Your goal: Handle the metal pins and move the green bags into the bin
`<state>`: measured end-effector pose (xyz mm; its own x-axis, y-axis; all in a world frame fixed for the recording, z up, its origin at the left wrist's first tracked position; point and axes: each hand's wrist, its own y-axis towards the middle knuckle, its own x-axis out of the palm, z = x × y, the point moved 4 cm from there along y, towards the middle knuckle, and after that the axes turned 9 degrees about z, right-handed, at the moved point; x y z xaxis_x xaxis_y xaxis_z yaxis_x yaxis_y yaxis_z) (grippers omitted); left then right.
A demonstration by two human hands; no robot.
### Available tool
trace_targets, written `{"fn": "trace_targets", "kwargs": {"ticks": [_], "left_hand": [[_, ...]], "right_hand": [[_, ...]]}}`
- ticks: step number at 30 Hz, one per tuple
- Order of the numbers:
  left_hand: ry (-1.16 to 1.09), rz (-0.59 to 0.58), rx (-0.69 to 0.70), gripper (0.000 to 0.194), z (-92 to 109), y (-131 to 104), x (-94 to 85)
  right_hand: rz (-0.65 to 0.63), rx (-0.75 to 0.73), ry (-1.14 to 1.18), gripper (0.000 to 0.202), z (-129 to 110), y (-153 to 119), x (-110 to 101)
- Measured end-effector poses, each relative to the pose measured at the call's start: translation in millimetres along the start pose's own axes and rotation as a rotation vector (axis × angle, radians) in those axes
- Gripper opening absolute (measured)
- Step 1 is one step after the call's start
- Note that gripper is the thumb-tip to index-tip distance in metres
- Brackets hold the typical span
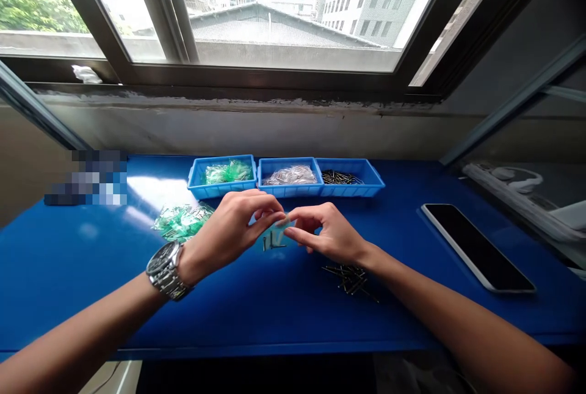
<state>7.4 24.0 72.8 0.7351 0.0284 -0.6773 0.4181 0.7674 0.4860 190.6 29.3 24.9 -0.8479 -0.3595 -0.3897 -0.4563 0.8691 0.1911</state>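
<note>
A small clear plastic bag (273, 240) with a few screws in it hangs between my hands above the blue table. My left hand (240, 217) pinches its top edge with thumb and forefinger. From the other side, my right hand (327, 232) has its thumb and fingertips closed on the bag's upper right corner. Below my right wrist lies a loose pile of dark screws (351, 280). Beyond my left wrist is a heap of filled bags with a green tint (182, 222).
Three blue bins stand along the back: the left bin (192, 181) holds greenish bags, the middle bin (293, 189) pale small pieces, the right bin (373, 181) dark screws. A phone (478, 246) lies at right. White headphones (522, 180) rest beyond it. A window runs behind.
</note>
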Motion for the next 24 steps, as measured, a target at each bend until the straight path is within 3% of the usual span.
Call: {"fn": "trace_targets", "kwargs": {"ticks": [5,8,16,24], "left_hand": [[-0.219,0.13,-0.202,0.026,-15,10,2.4],[-0.36,0.1,-0.314,0.032,-25,8,9.0],[-0.547,0.058,-0.428,0.033,-37,-11,27.2],[-0.602,0.12,-0.443,0.024,-40,-16,29.9]], "right_hand": [[0.225,0.029,0.084,0.028,2,2,-11],[0.332,0.05,0.154,0.03,3,4,-19],[0.266,0.077,0.178,0.032,7,5,-12],[0.265,0.094,0.202,0.029,11,6,-11]]}}
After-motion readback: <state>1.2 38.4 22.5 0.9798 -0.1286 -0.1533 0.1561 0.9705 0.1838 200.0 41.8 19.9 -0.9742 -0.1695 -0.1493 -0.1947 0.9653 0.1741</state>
